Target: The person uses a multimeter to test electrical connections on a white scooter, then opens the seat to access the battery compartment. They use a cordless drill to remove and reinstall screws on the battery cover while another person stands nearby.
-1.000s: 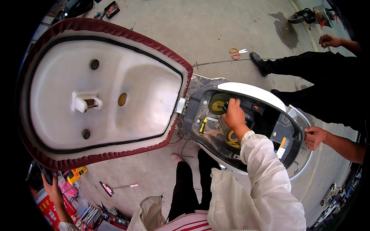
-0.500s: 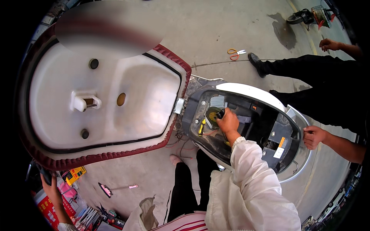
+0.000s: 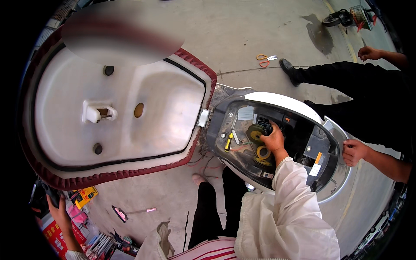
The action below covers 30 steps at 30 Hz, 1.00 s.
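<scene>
My right hand [image 3: 274, 141] is down inside the scooter's underseat compartment [image 3: 227, 154], its fingers closed on a black object whose kind is mostly hidden. Beside the fingers lie a dark disc [image 3: 251, 131] with a yellowish middle and yellow tape rolls [image 3: 262, 151]. A yellow-and-black screwdriver [image 3: 228, 142] and a flat grey plate [image 3: 245, 113] are further left in the compartment. The raised seat [image 3: 104, 102], white inside with a dark red edge, stands open to the left. At the lower left my left hand [image 3: 60, 213] is closed round a black grip-like part [image 3: 53, 197].
A co-worker's hand [image 3: 353, 151] touches the scooter's rear rail, and the other hand [image 3: 369, 53] hangs free. Orange-handled scissors [image 3: 265, 60] lie on the concrete floor. A pink-handled brush [image 3: 119, 213] and a red box [image 3: 60, 238] are at lower left. A parked bike [image 3: 340, 19] stands far right.
My right hand has moved right within the compartment, away from the screwdriver. The tape rolls beneath the wrist now show, and the disc sits further right. My left hand keeps its hold.
</scene>
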{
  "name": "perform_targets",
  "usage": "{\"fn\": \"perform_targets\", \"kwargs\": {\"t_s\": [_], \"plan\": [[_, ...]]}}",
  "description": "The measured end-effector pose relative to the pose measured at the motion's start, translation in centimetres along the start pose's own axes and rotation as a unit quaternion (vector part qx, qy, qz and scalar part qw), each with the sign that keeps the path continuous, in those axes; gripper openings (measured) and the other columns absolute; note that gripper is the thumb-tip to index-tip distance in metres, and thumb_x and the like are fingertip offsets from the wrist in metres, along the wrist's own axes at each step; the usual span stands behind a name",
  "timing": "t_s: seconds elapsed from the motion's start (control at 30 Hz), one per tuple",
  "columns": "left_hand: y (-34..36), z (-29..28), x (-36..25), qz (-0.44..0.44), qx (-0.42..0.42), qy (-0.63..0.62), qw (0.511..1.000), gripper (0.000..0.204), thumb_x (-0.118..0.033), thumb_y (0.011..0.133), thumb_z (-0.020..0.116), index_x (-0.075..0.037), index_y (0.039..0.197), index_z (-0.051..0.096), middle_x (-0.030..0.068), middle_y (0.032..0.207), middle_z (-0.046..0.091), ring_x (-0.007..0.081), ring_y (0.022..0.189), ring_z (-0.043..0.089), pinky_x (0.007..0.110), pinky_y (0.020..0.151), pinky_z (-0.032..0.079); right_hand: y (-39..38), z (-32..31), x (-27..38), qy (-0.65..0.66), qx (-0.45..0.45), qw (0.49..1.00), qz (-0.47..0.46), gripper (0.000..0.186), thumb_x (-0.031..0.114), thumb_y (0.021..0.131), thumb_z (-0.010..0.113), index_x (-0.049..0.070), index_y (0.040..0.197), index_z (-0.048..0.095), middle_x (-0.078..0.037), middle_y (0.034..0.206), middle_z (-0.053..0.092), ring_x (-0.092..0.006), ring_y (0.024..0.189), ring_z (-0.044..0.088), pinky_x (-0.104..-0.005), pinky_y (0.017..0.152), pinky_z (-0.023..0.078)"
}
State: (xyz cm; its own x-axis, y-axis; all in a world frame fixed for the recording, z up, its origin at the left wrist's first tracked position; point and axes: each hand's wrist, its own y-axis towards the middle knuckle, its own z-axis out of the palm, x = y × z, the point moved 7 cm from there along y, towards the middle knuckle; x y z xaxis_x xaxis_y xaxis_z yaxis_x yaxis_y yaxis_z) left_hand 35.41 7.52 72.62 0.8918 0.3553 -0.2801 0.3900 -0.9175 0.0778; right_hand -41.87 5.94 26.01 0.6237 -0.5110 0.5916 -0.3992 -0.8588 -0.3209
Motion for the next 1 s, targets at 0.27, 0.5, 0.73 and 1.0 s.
{"fn": "perform_targets", "kwargs": {"t_s": [0.27,0.5,0.73,1.0], "plan": [[0.3,-0.4,0.5,-0.013,0.033,0.023,0.999,0.061,-0.03,0.096,0.064,0.006,0.142,0.045,0.016,0.13,0.058,0.0226,0.119,0.053,0.032,0.107,0.036,2.3,1.7,0.9,-0.035,0.1,0.994,0.002,0.056,0.018,0.062,0.079,0.0,0.114,0.068,-0.02,0.102,0.072,-0.0351,0.1,0.069,-0.0399,0.089,0.053],[0.6,-0.8,1.5,-0.011,0.006,0.05,0.999,0.063,-0.033,0.095,0.065,0.006,0.141,0.046,0.0158,0.131,0.058,0.0226,0.119,0.053,0.033,0.106,0.036,2.2,2.1,0.7,0.007,0.134,0.991,0.001,0.057,0.018,0.061,0.08,0.0,0.113,0.066,-0.021,0.105,0.07,-0.0337,0.1,0.068,-0.0374,0.089,0.053],[0.2,-0.5,1.3,-0.019,0.037,0.017,0.999,0.063,-0.033,0.096,0.065,0.006,0.142,0.046,0.0151,0.13,0.058,0.022,0.118,0.054,0.031,0.105,0.037,-3.2,1.5,3.1,-0.095,0.117,0.988,-0.024,0.054,0.023,0.063,0.08,0.001,0.11,0.067,-0.018,0.125,0.062,-0.0382,0.109,0.062,-0.0406,0.094,0.051],[0.2,-0.3,-0.4,-0.029,0.043,0.059,0.997,0.064,-0.034,0.097,0.065,0.009,0.141,0.045,0.017,0.129,0.058,0.0213,0.115,0.054,0.031,0.104,0.038,1.8,3.3,-1.2,-0.028,0.202,0.978,0.039,0.06,0.018,0.059,0.081,-0.003,0.113,0.068,-0.02,0.129,0.058,-0.0377,0.11,0.063,-0.0373,0.098,0.05]]}}
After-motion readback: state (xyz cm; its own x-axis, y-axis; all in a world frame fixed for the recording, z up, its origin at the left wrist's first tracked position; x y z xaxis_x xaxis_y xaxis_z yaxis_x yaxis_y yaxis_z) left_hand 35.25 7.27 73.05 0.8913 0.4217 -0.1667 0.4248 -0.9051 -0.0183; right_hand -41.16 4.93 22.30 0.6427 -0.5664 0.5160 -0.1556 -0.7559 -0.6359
